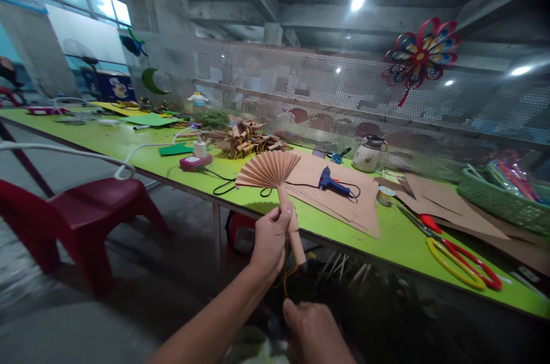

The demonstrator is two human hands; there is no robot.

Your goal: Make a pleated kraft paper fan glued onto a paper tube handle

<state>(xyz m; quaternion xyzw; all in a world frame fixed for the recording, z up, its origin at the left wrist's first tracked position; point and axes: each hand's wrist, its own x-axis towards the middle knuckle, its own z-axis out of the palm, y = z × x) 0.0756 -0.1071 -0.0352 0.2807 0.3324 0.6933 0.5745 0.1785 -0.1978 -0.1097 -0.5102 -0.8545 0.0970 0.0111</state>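
Paper fan [268, 170]: spread wide, pleats uppermost, by the near edge of the worktop [399, 243].
Left grip [270, 238]: I have it closed around the fan's brown handle [296, 245].
Right grip [318, 324]: lower down, fingers curled in on the yellow strings [285, 281] hanging beneath the handle.
Glue gun [333, 182]: blue, lying on brown paper sheets [358, 216], right of the fan.
Scissors [455, 261]: red and yellow loops toward me, farther right on the worktop.

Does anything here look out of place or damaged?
Nothing looks spilled or broken. The one oddity is the white cable: it leaves the green table and sags across open space by the red chair, where someone might snag it. The paper fan in the left hand seems intact.
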